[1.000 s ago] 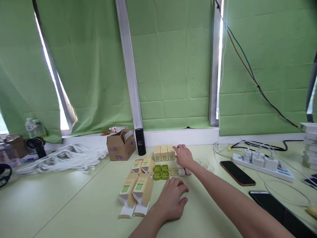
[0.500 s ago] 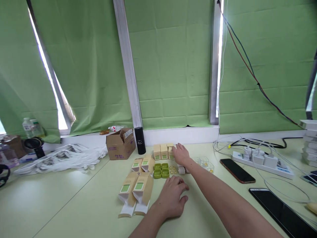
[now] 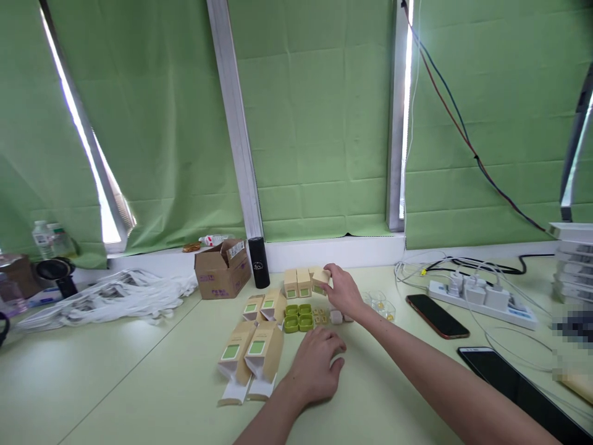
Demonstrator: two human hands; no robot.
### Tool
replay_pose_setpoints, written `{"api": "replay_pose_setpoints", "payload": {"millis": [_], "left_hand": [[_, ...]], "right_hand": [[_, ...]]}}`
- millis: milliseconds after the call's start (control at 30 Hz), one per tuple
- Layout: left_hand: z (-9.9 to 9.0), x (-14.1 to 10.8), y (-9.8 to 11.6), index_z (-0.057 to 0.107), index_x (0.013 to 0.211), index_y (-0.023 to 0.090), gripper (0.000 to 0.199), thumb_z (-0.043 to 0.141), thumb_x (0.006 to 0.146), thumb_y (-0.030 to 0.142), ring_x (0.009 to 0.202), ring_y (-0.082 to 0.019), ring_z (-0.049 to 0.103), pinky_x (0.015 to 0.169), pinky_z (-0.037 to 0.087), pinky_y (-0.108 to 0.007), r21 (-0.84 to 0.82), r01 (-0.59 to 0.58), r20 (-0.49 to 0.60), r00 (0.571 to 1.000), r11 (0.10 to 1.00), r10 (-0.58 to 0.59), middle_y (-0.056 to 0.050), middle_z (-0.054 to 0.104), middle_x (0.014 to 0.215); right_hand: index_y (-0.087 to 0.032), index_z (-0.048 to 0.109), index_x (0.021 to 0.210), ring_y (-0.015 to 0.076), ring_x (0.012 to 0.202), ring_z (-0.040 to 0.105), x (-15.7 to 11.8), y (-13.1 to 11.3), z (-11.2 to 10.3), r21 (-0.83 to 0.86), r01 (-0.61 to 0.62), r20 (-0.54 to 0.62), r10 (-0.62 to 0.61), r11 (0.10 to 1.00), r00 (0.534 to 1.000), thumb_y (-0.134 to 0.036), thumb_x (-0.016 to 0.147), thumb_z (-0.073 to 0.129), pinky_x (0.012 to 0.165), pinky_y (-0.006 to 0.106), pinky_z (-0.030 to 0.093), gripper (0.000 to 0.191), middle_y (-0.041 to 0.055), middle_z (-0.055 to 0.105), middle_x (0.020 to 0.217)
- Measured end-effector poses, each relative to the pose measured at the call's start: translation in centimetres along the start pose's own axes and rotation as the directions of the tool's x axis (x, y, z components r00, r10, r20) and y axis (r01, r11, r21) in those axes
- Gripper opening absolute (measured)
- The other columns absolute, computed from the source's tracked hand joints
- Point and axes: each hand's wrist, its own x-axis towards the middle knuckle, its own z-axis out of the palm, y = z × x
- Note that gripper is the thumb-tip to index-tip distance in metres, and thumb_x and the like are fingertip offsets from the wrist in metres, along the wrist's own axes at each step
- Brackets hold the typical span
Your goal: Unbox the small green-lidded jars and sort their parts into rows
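Note:
My right hand [image 3: 343,290] has its thumb and fingers on a small beige box [image 3: 319,280], which is tilted beside two upright beige boxes [image 3: 297,283]. On the table near the middle rests my left hand [image 3: 319,364], fingers apart and curved, holding nothing. Just beyond it are green square containers [image 3: 299,317], small yellowish pieces [image 3: 319,316] and a white piece [image 3: 336,317]. Larger beige boxes with green labels [image 3: 264,349] lie to the left, the front ones with open white flaps. Clear round containers [image 3: 380,304] sit behind my right wrist.
A brown carton [image 3: 222,272] and a black cylinder [image 3: 259,262] stand at the back. Bundled white strips [image 3: 109,300] lie left. To the right are two phones [image 3: 437,316], a power strip [image 3: 484,301] with cables, and stacked white boxes [image 3: 573,262].
The beige box under my right hand has tilted, and my right thumb now shows against it. My left hand stays much the same. The whole view has shifted slightly.

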Motion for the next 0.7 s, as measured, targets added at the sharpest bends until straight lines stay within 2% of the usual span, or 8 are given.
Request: {"api": "replay_pose_setpoints", "payload": {"millis": [100,133,233,300,367,500,700], "left_hand": [[-0.3,0.1,0.2,0.070,0.089,0.022,0.017,0.056,0.085,0.014,0.097,-0.026,0.063,0.088,0.047,-0.040,-0.005,-0.016,-0.156,0.988,1.000,0.015,-0.006,0.072,0.093],[-0.5,0.1,0.3,0.068,0.086,0.022,0.017,0.054,0.085,0.013,0.092,-0.025,0.063,0.084,0.048,-0.039,-0.013,-0.020,-0.223,0.975,1.000,0.016,-0.006,0.071,0.089],[-1.1,0.2,0.2,0.064,0.083,0.022,0.017,0.050,0.086,0.013,0.085,-0.023,0.063,0.079,0.048,-0.037,-0.075,0.010,-0.411,0.911,0.997,-0.040,-0.006,0.069,0.085],[-1.2,0.3,0.0,0.063,0.086,0.022,0.018,0.048,0.087,0.013,0.087,-0.023,0.064,0.080,0.049,-0.037,-0.138,0.049,-0.464,0.879,0.989,-0.108,-0.007,0.069,0.086],[-0.9,0.5,-0.4,0.063,0.092,0.022,0.020,0.048,0.085,0.011,0.091,-0.023,0.065,0.083,0.050,-0.037,-0.199,0.091,-0.456,0.873,0.976,-0.174,-0.007,0.069,0.091],[0.2,0.8,-1.2,0.067,0.105,0.021,0.036,0.052,0.077,0.005,0.100,-0.023,0.065,0.094,0.051,-0.038,-0.292,0.165,-0.351,0.898,0.942,-0.266,-0.006,0.070,0.104],[1.2,1.0,-1.9,0.071,0.116,0.017,0.052,0.053,0.070,0.002,0.110,-0.024,0.063,0.103,0.048,-0.040,-0.423,0.191,-0.206,0.932,0.886,-0.299,-0.009,0.071,0.115]], "right_hand": [[-0.022,0.045,0.129,0.0242,0.112,0.062,-2.8,0.1,-2.4,0.072,0.034,-0.044,-0.031,0.997,0.999,-0.027,0.095,0.060,0.095,0.033,0.044,0.038,0.0083,0.066,0.123],[-0.022,0.046,0.128,0.0255,0.110,0.062,-3.9,0.2,-3.0,0.150,0.037,-0.080,-0.025,0.988,0.997,-0.027,0.093,0.062,0.094,0.035,0.045,0.038,0.0084,0.066,0.121],[-0.024,0.047,0.127,0.0271,0.109,0.062,-7.6,0.8,-4.2,0.317,0.040,-0.095,-0.011,0.947,0.995,-0.027,0.089,0.063,0.095,0.039,0.047,0.041,0.0088,0.065,0.122],[-0.025,0.047,0.127,0.0272,0.110,0.061,-10.0,1.3,-4.2,0.387,0.029,-0.049,-0.011,0.922,0.999,-0.026,0.087,0.063,0.096,0.039,0.048,0.043,0.0086,0.064,0.123],[-0.026,0.047,0.127,0.0266,0.109,0.061,-12.0,1.7,-3.7,0.439,0.021,0.017,-0.032,0.898,0.999,-0.026,0.087,0.063,0.095,0.039,0.048,0.043,0.0085,0.064,0.123],[-0.025,0.049,0.128,0.0263,0.108,0.060,-14.3,2.4,-2.7,0.517,-0.026,0.116,-0.040,0.856,0.992,-0.024,0.086,0.062,0.096,0.039,0.049,0.044,0.0093,0.063,0.123],[-0.024,0.044,0.136,0.0275,0.113,0.057,-14.9,3.3,-2.8,0.561,0.071,0.073,-0.135,0.825,0.988,-0.019,0.082,0.064,0.099,0.043,0.048,0.058,0.0114,0.057,0.134]]}}
